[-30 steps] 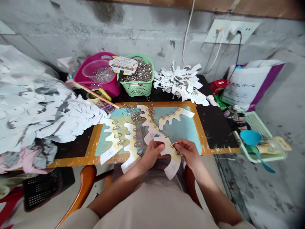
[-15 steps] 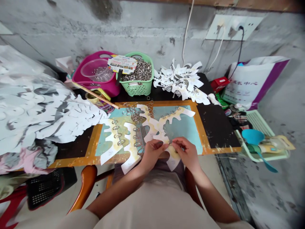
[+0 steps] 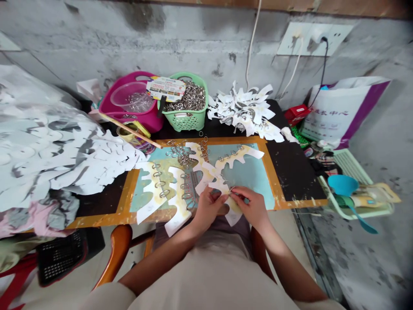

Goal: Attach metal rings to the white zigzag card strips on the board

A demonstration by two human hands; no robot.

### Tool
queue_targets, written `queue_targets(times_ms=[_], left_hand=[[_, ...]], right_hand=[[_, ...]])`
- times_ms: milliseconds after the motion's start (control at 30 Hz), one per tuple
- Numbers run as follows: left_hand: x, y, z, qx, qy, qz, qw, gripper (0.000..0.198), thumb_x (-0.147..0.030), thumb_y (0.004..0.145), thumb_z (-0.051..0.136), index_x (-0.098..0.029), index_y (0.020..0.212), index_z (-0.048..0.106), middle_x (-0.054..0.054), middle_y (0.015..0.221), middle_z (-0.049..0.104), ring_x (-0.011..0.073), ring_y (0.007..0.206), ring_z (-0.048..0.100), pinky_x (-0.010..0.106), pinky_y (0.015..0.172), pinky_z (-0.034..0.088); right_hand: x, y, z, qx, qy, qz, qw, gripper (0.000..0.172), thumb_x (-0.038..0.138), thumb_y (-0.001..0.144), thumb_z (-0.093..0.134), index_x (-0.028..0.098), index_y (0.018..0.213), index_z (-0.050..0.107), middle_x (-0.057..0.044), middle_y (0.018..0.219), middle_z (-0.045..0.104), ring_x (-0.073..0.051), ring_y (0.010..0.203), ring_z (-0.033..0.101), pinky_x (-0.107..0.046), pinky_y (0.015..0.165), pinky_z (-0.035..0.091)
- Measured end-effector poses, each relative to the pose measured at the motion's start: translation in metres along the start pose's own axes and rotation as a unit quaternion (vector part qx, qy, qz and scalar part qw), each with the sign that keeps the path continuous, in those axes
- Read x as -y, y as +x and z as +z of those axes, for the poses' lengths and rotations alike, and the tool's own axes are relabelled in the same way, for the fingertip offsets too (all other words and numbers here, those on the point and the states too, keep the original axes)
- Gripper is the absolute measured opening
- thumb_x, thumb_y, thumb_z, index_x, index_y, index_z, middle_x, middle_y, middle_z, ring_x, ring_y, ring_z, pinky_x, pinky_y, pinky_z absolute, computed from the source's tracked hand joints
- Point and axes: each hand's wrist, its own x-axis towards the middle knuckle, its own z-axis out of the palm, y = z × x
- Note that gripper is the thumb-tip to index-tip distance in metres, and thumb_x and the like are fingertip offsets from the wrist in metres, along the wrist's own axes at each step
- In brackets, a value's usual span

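Both my hands meet at the table's front edge over a white cut-out piece (image 3: 234,215) with yellowish, glue-like patches. My left hand (image 3: 208,209) pinches its edge between thumb and fingers. The fingertips of my right hand (image 3: 253,206) are closed on a small metal ring (image 3: 230,190) at the same edge; how the ring sits there is partly hidden. To the left lie a cut-out with several rings along its edge (image 3: 177,198) and a similar ringed cut-out (image 3: 151,189). More such cut-outs (image 3: 237,155) overlap beyond my hands, near loose metal rings (image 3: 180,151).
At the back stand a magenta basket (image 3: 129,116) and a green basket (image 3: 185,122) full of metal rings. White cut-outs are heaped at left (image 3: 80,159) and back right (image 3: 248,110). A stick lies across a can (image 3: 137,140). A pale tray (image 3: 361,211) stands at right.
My right fingers have closed in nearer the left fingertips at the cut-out's edge. The cut-out's lower end has shifted slightly up and left. My left hand stays nearly in place.
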Motion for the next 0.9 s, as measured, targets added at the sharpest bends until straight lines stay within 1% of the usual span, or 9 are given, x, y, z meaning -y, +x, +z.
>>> queue_targets(times_ms=[100, 233, 300, 367, 467, 533, 600, 667, 900], left_hand=[[0.0, -0.002, 0.007, 0.026, -0.057, 0.02, 0.998, 0.044, -0.026, 0.075, 0.075, -0.021, 0.112, 0.051, 0.004, 0.11, 0.063, 0.0149, 0.092, 0.062, 0.028, 0.082, 0.051], [0.007, -0.019, 0.014, 0.067, -0.069, 0.005, 0.995, 0.054, -0.027, 0.077, 0.074, -0.025, 0.121, 0.043, 0.007, 0.121, 0.059, 0.0174, 0.099, 0.063, 0.032, 0.082, 0.055], [0.01, -0.032, 0.012, 0.081, -0.023, 0.018, 0.996, 0.061, -0.027, 0.076, 0.075, -0.026, 0.125, 0.038, 0.008, 0.125, 0.055, 0.0184, 0.105, 0.061, 0.035, 0.087, 0.054], [0.011, -0.044, 0.007, 0.039, 0.078, 0.096, 0.992, 0.071, -0.026, 0.072, 0.079, -0.027, 0.129, 0.035, 0.01, 0.13, 0.048, 0.0211, 0.115, 0.056, 0.04, 0.099, 0.049], [0.002, -0.045, -0.002, -0.083, 0.257, 0.317, 0.909, 0.076, -0.023, 0.069, 0.081, -0.026, 0.13, 0.036, 0.011, 0.132, 0.045, 0.0275, 0.128, 0.045, 0.049, 0.109, 0.038], [-0.006, -0.033, -0.004, -0.04, 0.374, 0.404, 0.834, 0.063, -0.02, 0.076, 0.074, -0.025, 0.128, 0.039, 0.011, 0.127, 0.052, 0.0287, 0.129, 0.046, 0.051, 0.109, 0.037], [-0.01, -0.015, -0.002, 0.101, 0.48, 0.378, 0.785, 0.05, -0.015, 0.084, 0.061, -0.023, 0.129, 0.04, 0.011, 0.123, 0.059, 0.0276, 0.128, 0.049, 0.05, 0.109, 0.036], [-0.008, 0.005, 0.001, 0.171, 0.524, 0.327, 0.768, 0.05, -0.008, 0.083, 0.055, -0.018, 0.129, 0.04, 0.012, 0.123, 0.061, 0.0264, 0.125, 0.051, 0.049, 0.11, 0.035], [0.006, 0.034, 0.007, 0.199, 0.49, 0.224, 0.819, 0.047, -0.006, 0.077, 0.057, -0.02, 0.12, 0.046, 0.003, 0.102, 0.071, 0.0207, 0.103, 0.064, 0.047, 0.114, 0.029]], right_hand=[[0.002, 0.001, -0.004, -0.009, -0.012, -0.029, 0.999, 0.01, 0.022, 0.088, 0.061, 0.023, 0.088, 0.071, -0.004, 0.093, 0.072, -0.019, 0.087, 0.068, -0.029, 0.076, 0.054], [0.01, 0.006, -0.023, 0.042, -0.047, -0.057, 0.996, 0.01, 0.018, 0.09, 0.057, 0.022, 0.085, 0.065, -0.003, 0.089, 0.069, -0.017, 0.084, 0.065, -0.026, 0.073, 0.051], [0.011, 0.011, -0.033, 0.097, -0.089, -0.061, 0.989, 0.011, 0.017, 0.092, 0.053, 0.021, 0.087, 0.062, -0.003, 0.09, 0.066, -0.016, 0.082, 0.063, -0.026, 0.071, 0.048], [0.007, 0.015, -0.04, 0.163, -0.138, -0.067, 0.975, 0.012, 0.017, 0.094, 0.05, 0.02, 0.09, 0.06, -0.004, 0.09, 0.064, -0.017, 0.081, 0.06, -0.027, 0.071, 0.046], [-0.005, 0.02, -0.04, 0.214, -0.221, -0.109, 0.945, 0.014, 0.016, 0.095, 0.049, 0.02, 0.089, 0.06, -0.007, 0.103, 0.063, -0.02, 0.091, 0.057, -0.032, 0.077, 0.042], [-0.012, 0.02, -0.036, 0.198, -0.276, -0.145, 0.929, 0.014, 0.015, 0.094, 0.051, 0.02, 0.086, 0.062, -0.008, 0.113, 0.06, -0.023, 0.1, 0.053, -0.036, 0.081, 0.039], [-0.018, 0.019, -0.032, 0.172, -0.314, -0.159, 0.92, 0.011, 0.016, 0.092, 0.055, 0.02, 0.087, 0.064, -0.009, 0.111, 0.059, -0.024, 0.1, 0.05, -0.037, 0.081, 0.038], [-0.021, 0.017, -0.03, 0.162, -0.329, -0.157, 0.917, 0.009, 0.019, 0.092, 0.057, 0.02, 0.09, 0.065, -0.008, 0.1, 0.059, -0.023, 0.093, 0.048, -0.036, 0.077, 0.037], [-0.03, 0.002, -0.024, 0.136, -0.344, -0.17, 0.914, 0.017, 0.019, 0.095, 0.049, 0.016, 0.09, 0.064, -0.008, 0.082, 0.055, -0.023, 0.081, 0.046, -0.036, 0.072, 0.035]])
